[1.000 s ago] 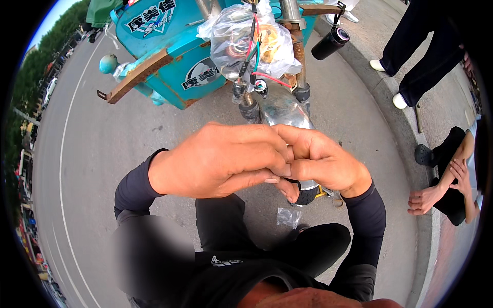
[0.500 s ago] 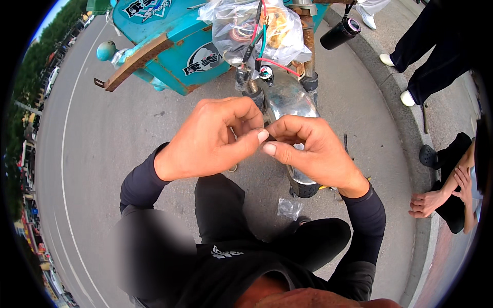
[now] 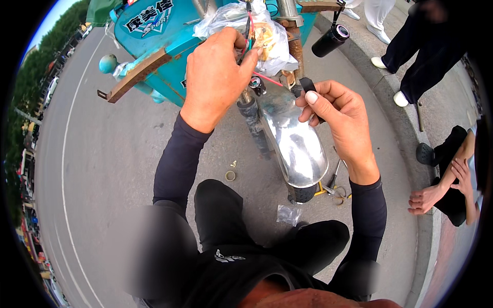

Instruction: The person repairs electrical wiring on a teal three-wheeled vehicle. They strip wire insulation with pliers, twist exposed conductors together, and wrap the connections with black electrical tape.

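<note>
My left hand (image 3: 214, 77) reaches up to a bundle of thin coloured wires (image 3: 251, 25), its thumb and forefinger closed around them. A clear plastic bag (image 3: 277, 56) covers the parts right behind the wires. A pink-red wire (image 3: 268, 79) sticks out to the right below my fingers. Lower and to the right, my right hand (image 3: 341, 115) pinches a short strip of black tape (image 3: 307, 84), whose free end stands up past the thumb. Beneath both hands is the shiny metal front mudguard (image 3: 295, 138) of a turquoise vehicle (image 3: 154, 61).
A rusty bar (image 3: 136, 77) juts out at left. A black bottle (image 3: 330, 41) hangs at upper right. Pliers (image 3: 336, 174), a tape roll (image 3: 230, 175) and a small plastic packet (image 3: 288, 215) lie on the ground. People stand and sit along the kerb (image 3: 405, 138) at right.
My hands, together before, have moved apart. The left went up to the wires and closed on them; the right moved right and up with the black tape, now showing clearly.
</note>
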A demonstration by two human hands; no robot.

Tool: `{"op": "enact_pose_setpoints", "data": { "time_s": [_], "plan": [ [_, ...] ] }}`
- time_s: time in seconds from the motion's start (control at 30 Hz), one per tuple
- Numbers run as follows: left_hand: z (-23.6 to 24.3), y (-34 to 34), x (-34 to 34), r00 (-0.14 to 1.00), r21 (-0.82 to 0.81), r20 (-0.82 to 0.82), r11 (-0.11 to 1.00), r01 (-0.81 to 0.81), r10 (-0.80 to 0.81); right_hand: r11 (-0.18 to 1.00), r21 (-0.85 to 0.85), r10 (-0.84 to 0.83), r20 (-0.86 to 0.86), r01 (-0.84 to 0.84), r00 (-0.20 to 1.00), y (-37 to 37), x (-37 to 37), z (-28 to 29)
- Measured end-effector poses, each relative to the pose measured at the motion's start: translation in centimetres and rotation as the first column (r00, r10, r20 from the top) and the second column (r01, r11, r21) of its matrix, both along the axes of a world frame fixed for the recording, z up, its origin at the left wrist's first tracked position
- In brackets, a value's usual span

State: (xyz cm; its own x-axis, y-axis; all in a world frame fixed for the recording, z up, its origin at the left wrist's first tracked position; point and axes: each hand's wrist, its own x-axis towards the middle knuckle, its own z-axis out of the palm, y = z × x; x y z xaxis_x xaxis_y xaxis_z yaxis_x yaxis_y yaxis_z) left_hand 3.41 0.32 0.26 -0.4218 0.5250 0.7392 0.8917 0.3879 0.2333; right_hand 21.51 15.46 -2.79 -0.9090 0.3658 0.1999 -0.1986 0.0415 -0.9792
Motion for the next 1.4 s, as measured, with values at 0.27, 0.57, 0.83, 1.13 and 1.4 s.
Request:
{"op": "enact_pose_setpoints", "data": {
  "time_s": [0.27, 0.57, 0.83, 1.13, 1.4],
  "plan": [
    [3.7, -3.3, -2.3, 0.872, -0.004, 0.448, 0.975, 0.221, -0.196, 0.998, -0.062, -0.004, -0.11, -0.003, 0.994, 0.2, -2.9, 2.7],
    [6.5, -4.3, -6.0, 0.454, 0.118, 0.817, 0.873, 0.474, -0.357, 0.991, -0.022, 0.13, -0.023, -0.131, 0.991, -2.7, -10.8, 6.8],
    [6.2, -4.3, -6.5, 0.316, 0.28, 0.83, 0.834, 0.476, -0.459, 0.984, 0.146, 0.077, 0.189, -0.105, 0.979, -2.6, -12.1, 7.7],
    [5.6, -4.0, -6.1, 0.346, 0.246, 0.822, 0.83, 0.5, -0.452, 0.991, 0.101, 0.069, 0.158, -0.086, 0.985, -2.9, -12.4, 7.8],
    [5.0, -4.1, -6.1, 0.344, 0.273, 0.807, 0.82, 0.503, -0.48, 0.989, 0.115, 0.08, 0.133, -0.096, 0.988, -2.8, -12.3, 7.0]
  ]
}}
